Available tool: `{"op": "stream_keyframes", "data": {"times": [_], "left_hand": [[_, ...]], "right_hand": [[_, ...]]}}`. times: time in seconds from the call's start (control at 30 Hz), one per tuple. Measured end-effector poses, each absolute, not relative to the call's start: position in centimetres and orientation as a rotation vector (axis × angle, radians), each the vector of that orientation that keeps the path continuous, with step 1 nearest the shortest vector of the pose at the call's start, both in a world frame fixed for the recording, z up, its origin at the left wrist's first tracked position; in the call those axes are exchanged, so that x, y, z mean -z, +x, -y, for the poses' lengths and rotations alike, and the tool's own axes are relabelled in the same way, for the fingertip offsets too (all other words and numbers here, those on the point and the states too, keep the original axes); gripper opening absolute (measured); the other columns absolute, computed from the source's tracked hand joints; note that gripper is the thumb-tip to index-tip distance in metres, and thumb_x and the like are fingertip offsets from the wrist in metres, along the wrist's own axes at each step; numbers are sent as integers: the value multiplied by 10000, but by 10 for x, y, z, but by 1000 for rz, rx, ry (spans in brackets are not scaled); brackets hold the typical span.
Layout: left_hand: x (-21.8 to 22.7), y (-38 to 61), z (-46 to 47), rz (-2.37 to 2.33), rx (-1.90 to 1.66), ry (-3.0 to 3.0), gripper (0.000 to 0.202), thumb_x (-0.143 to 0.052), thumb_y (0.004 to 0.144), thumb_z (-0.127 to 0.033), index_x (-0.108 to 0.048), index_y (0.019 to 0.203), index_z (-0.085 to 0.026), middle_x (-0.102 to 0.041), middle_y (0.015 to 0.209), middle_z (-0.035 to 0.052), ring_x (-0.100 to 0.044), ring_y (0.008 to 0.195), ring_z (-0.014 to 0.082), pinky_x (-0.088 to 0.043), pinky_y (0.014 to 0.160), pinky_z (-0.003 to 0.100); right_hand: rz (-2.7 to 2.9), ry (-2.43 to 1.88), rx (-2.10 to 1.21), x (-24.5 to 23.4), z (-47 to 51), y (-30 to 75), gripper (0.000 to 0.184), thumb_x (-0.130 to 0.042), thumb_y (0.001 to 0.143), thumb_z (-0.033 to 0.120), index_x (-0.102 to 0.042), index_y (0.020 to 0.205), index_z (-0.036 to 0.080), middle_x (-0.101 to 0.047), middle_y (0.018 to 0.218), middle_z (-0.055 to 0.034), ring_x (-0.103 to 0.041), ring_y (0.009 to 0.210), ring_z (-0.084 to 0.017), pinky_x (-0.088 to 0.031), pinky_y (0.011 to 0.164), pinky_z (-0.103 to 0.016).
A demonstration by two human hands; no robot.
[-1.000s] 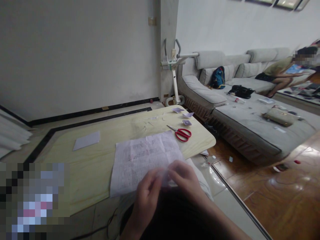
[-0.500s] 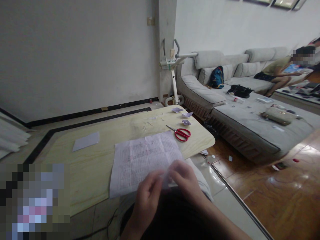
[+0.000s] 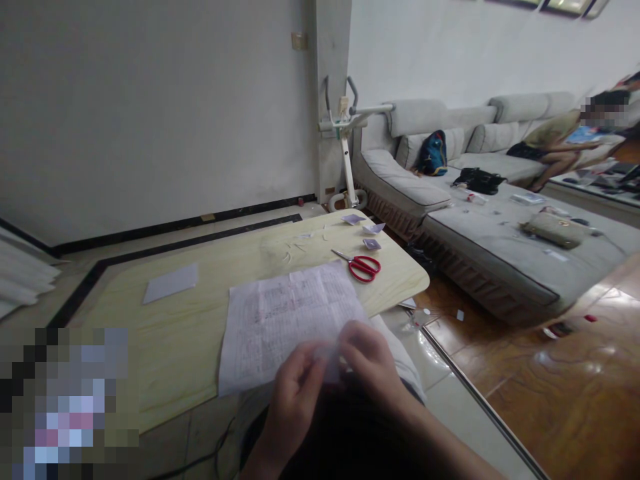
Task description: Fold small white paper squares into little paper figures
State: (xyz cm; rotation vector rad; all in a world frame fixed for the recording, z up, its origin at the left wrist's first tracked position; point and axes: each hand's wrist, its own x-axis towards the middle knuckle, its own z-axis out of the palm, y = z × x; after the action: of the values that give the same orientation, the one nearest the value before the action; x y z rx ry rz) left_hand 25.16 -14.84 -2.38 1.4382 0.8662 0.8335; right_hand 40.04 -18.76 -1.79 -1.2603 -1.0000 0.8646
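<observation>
My left hand and my right hand are close together at the table's front edge. Their fingers pinch a small pale piece of paper, blurred and partly hidden by the fingers. Just beyond them a large creased printed sheet lies on the table and hangs over its edge. Red-handled scissors rest to the right of that sheet, blades pointing left. Behind the scissors sit small folded paper pieces: one nearest, one in the middle, one farthest.
On the left of the pale wooden table lies a flat stack of paper. Thin paper scraps lie near the far edge. A grey sofa with bags and a seated person is at right.
My hands stay nearly in place, with only slight finger movement on the small piece of paper. The table things lie as before.
</observation>
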Motion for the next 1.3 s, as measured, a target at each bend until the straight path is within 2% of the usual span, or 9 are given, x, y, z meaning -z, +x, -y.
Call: {"op": "stream_keyframes", "data": {"times": [0.27,0.67,0.73,0.83,0.93,1.1,1.3], "left_hand": [[27,249,145,-845,-813,1505,201,-553,945,-313,-694,1046,-212,-771,965,40,-719,849,186,-569,722,237],[24,247,147,-772,-866,1720,214,-523,939,-238,-714,1036,-233,-761,989,34,-698,921,193,-536,830,267],[26,246,145,-790,-824,1643,246,-487,949,-272,-721,1009,-227,-753,962,32,-689,900,200,-537,800,272],[29,245,140,-882,-780,1516,370,-410,979,-382,-713,874,-197,-721,826,35,-671,787,203,-536,687,267],[30,245,135,-946,-744,1485,365,-490,940,-466,-674,786,-191,-664,723,14,-642,715,190,-518,625,249],[19,250,142,-875,-747,1377,228,-628,849,-416,-679,873,-195,-708,799,8,-674,753,179,-539,666,242],[10,256,148,-885,-789,1296,163,-654,861,-354,-660,883,-192,-723,799,7,-694,739,168,-561,664,247]], "right_hand": [[1027,-1240,-900,16,187,402,84,-552,738,194,-543,655,203,-547,570,37,-505,554,-130,-398,527,-234],[1066,-1339,-676,16,187,400,112,-517,729,194,-502,619,206,-474,590,28,-458,576,-146,-380,545,-267],[1153,-1331,-644,14,188,401,108,-507,729,168,-508,626,202,-482,609,22,-466,603,-148,-386,566,-267],[1256,-1312,-618,12,190,401,108,-510,741,145,-519,646,197,-495,628,21,-473,616,-144,-395,581,-261],[1288,-1328,-610,13,190,400,115,-513,745,136,-514,648,197,-490,627,27,-457,611,-136,-385,574,-253],[1258,-1362,-637,13,189,400,118,-520,742,143,-530,637,195,-500,614,28,-459,597,-134,-385,570,-255],[1140,-1391,-812,11,188,401,119,-560,790,200,-600,678,190,-558,632,15,-518,622,-150,-424,599,-270]]}}
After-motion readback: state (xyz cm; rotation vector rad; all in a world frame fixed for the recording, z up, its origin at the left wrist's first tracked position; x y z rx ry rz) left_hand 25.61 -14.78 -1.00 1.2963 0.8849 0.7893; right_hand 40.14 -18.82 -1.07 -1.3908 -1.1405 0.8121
